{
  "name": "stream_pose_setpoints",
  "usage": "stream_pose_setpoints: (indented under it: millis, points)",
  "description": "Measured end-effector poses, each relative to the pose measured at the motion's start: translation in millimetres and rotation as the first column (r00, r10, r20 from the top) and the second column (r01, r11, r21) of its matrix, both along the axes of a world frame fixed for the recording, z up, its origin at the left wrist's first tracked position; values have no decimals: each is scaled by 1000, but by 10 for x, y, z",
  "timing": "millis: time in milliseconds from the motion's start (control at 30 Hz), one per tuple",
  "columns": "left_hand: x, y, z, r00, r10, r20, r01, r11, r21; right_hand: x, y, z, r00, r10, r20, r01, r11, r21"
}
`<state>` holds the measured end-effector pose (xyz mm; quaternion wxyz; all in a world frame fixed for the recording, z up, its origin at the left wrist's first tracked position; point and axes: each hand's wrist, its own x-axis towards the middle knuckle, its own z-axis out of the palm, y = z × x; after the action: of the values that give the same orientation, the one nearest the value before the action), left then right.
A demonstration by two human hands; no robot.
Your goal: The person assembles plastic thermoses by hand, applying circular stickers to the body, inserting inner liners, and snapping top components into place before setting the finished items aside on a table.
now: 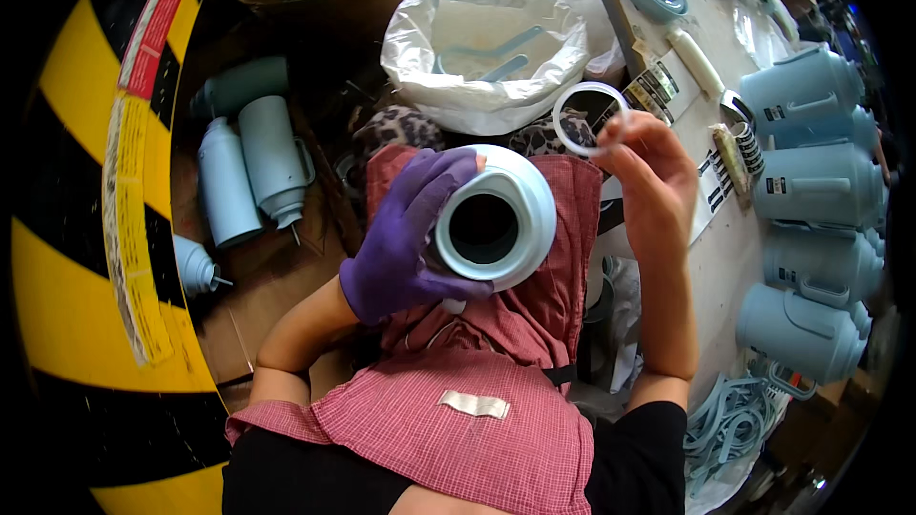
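My left hand [405,234], in a purple glove, is wrapped round the side of a light blue thermos jug body [530,215] on my lap. The jug's round mouth faces up and its inside looks dark. To its right, my right hand [654,167] is bare and raised. Thumb and fingers pinch the edge of a thin, whitish translucent ring [563,138], held above and apart from the jug. A red checked apron [448,429] lies under the jug.
Ahead stands a white sack [410,86] holding light blue strips. Several jugs [816,186] line the bench [711,257] at right, near a heap of blue handles [730,429]. More jug bodies [224,186] lie in cardboard at left, beside a yellow-black striped panel [67,315].
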<state>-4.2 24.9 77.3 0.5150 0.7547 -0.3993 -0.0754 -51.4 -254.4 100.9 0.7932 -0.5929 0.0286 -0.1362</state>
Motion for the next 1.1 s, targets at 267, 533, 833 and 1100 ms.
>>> stream_pose_setpoints:
  millis: [267,533,833,1100]
  points:
    - [-39,30,476,312,136,940,-255,965,-55,-163,671,515,936,318,-152,-348,901,-259]
    - [132,14,229,803,-58,593,-33,989,142,-144,588,96,943,173,-286,-305,793,-527]
    - [-148,-213,-108,714,173,678,-326,940,103,-71,671,131,976,94,-195,-212,597,-774]
    - [-211,-342,43,710,94,698,-406,864,297,154,331,446,799,515,-311,-363,0,-932]
